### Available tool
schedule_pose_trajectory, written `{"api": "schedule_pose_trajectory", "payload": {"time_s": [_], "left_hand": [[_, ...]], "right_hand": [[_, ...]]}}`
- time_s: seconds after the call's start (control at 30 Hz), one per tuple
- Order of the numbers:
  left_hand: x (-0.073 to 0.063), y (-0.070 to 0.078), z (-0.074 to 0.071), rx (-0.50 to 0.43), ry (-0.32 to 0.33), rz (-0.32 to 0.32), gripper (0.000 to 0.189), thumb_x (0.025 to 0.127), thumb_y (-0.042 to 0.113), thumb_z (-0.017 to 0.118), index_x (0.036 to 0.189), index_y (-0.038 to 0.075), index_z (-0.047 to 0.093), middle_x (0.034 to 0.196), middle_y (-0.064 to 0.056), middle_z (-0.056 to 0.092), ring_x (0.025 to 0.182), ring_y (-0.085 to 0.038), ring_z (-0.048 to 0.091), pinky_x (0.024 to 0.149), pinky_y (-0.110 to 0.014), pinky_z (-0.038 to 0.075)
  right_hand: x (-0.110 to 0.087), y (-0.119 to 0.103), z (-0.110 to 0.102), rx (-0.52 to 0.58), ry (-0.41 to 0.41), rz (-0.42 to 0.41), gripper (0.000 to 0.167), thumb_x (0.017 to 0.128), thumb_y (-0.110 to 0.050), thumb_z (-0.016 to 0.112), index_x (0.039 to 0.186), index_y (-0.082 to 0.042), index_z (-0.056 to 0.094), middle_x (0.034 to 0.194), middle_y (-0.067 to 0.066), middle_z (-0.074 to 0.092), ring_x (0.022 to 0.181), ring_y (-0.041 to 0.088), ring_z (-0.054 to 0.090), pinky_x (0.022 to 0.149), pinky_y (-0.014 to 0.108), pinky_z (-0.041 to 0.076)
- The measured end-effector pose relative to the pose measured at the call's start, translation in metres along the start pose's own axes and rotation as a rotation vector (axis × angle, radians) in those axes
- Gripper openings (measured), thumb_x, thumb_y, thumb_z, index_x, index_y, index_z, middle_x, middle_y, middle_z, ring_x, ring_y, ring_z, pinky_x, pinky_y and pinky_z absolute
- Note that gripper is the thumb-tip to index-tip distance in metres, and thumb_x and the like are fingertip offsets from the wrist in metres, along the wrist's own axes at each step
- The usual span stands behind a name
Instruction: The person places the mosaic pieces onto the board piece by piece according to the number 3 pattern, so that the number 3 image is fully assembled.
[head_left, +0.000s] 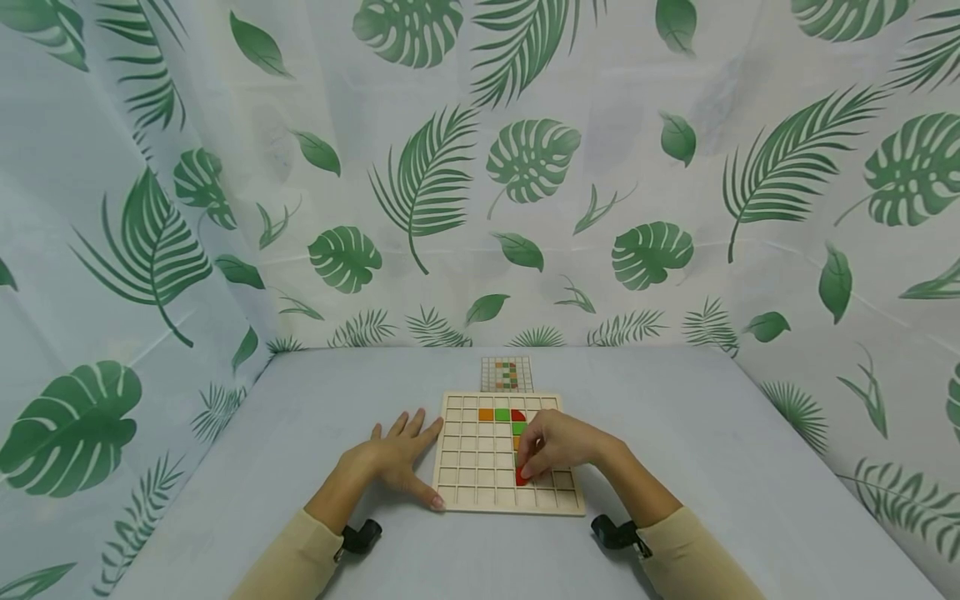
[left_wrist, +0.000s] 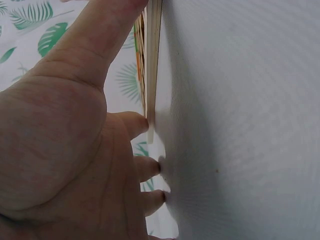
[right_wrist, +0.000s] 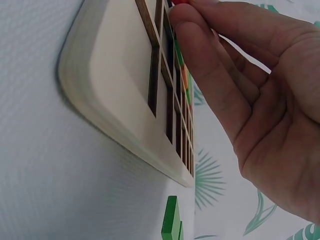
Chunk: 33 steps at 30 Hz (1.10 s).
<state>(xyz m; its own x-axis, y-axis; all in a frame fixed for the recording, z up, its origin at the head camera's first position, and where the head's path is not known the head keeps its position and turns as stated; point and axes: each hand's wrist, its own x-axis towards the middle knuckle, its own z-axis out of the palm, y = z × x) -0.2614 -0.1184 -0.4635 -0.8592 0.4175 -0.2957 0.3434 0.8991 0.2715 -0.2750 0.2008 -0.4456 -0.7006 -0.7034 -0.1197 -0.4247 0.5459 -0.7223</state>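
A wooden grid board (head_left: 472, 475) lies on the table, with orange, green and red tiles set in some of its cells. Over its right half, my right hand (head_left: 558, 442) pinches a red tile (head_left: 521, 478) between thumb and fingertips, low against a grid cell. Part of the tile column is hidden behind those fingers. In the right wrist view only a bit of the red tile (right_wrist: 180, 2) shows at the top. My left hand (head_left: 386, 458) is spread flat at the board's left side, its thumb and index finger touching the edge.
Behind the board lies a small pattern card (head_left: 507, 375) showing a coloured figure on a grid. Green blocks (right_wrist: 171, 220) rest on the table beside the board in the right wrist view. Leaf-printed cloth (head_left: 450, 208) encloses the back and sides.
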Motion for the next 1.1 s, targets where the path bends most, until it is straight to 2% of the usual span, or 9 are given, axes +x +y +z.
{"api": "schedule_pose_trajectory", "payload": {"time_s": [0.23,0.43,0.63,0.9,1.1], "left_hand": [[0.001,-0.001,0.001,0.008,0.002,0.002,0.138,0.062,0.079,0.084,0.169,0.025,0.014,0.176,-0.013,0.005,0.163,-0.041,0.002,0.124,-0.073,0.008],[0.003,-0.003,0.002,0.004,0.0,0.004,0.138,0.062,0.08,0.083,0.169,0.026,0.014,0.177,-0.012,0.004,0.163,-0.041,0.001,0.124,-0.073,0.007],[0.003,-0.003,0.002,-0.009,-0.001,0.006,0.138,0.062,0.079,0.084,0.169,0.025,0.014,0.177,-0.012,0.003,0.163,-0.041,0.001,0.125,-0.073,0.006],[0.003,-0.003,0.003,-0.019,0.001,0.005,0.139,0.061,0.079,0.084,0.169,0.025,0.015,0.176,-0.013,0.004,0.163,-0.041,0.001,0.124,-0.073,0.006],[0.003,-0.004,0.003,-0.019,0.0,0.012,0.139,0.061,0.08,0.084,0.169,0.026,0.014,0.176,-0.013,0.003,0.163,-0.04,0.0,0.125,-0.073,0.005]], "right_hand": [[0.0,-0.002,0.001,-0.04,0.018,0.035,0.006,0.082,-0.003,0.086,0.083,-0.007,0.081,0.078,-0.003,0.076,0.063,0.009,0.062,0.056,0.023,0.055],[0.0,-0.001,0.002,-0.02,0.014,0.04,0.004,0.083,-0.002,0.085,0.083,-0.005,0.082,0.076,-0.002,0.077,0.061,0.009,0.063,0.055,0.023,0.055],[0.001,0.001,0.004,-0.024,0.012,0.029,0.008,0.085,-0.002,0.084,0.083,-0.01,0.083,0.077,-0.003,0.078,0.063,0.01,0.066,0.058,0.026,0.058],[0.0,0.002,0.003,-0.036,0.014,0.019,0.012,0.085,-0.002,0.083,0.085,-0.013,0.084,0.079,-0.003,0.078,0.066,0.007,0.065,0.06,0.022,0.055],[-0.003,0.007,-0.008,-0.074,0.076,-0.028,0.005,0.091,-0.009,0.08,0.093,-0.013,0.083,0.081,-0.003,0.076,0.069,0.006,0.061,0.064,0.021,0.052]]}}
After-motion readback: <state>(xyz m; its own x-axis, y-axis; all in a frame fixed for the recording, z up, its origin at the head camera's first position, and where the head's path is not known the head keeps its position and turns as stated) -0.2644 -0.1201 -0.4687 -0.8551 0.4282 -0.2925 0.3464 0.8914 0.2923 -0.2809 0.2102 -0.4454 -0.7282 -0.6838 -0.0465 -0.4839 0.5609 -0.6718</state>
